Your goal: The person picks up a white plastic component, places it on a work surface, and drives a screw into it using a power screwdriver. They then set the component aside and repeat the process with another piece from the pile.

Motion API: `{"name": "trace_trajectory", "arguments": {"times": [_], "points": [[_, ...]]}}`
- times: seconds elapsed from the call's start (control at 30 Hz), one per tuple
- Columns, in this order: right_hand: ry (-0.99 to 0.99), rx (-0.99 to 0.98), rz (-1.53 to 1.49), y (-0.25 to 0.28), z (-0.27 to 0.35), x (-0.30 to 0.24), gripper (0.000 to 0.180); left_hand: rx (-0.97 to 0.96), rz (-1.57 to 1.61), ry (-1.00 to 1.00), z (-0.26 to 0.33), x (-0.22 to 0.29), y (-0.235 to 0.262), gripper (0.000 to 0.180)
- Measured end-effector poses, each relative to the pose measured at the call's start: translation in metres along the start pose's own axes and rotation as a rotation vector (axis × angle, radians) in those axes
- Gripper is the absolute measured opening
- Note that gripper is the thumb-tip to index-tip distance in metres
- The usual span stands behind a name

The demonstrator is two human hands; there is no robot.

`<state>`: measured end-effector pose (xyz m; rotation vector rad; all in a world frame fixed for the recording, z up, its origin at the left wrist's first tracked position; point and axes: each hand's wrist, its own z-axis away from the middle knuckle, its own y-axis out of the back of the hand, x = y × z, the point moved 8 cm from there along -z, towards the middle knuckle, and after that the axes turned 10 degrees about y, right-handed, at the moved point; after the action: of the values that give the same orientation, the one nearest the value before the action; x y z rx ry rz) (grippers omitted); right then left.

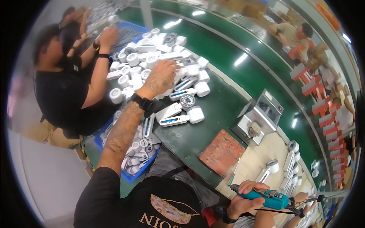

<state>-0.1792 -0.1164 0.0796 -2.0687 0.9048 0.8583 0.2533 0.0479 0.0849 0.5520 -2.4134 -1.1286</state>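
A worker's left hand (161,78) reached over heaped white devices (202,89), fingers bent; whether it gripped one could not be told. The right hand (243,204) clasped a teal screwdriver (276,200), a red board (222,153) lying between both hands.

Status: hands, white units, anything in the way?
Left hand at heap of white units, grip unclear. Right hand gripping teal electric screwdriver, tip clear of units. Another person's hand close beyond screwdriver's rear.
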Motion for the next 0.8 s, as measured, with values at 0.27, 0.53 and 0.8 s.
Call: {"name": "trace_trajectory", "arguments": {"times": [0.27,0.53,0.8], "points": [[-0.183,0.022,-0.156,0.035,0.019,-0.004,0.06,-0.279,0.707,-0.088,0.018,0.243,-0.015,0.011],[-0.158,0.006,-0.066,0.055,0.033,-0.029,0.06,-0.607,0.518,-0.3,0.078,0.454,-0.131,0.048],[-0.121,0.015,0.318,0.076,0.02,-0.014,0.055,-0.71,0.562,-0.089,0.075,0.431,-0.158,0.036]]}}
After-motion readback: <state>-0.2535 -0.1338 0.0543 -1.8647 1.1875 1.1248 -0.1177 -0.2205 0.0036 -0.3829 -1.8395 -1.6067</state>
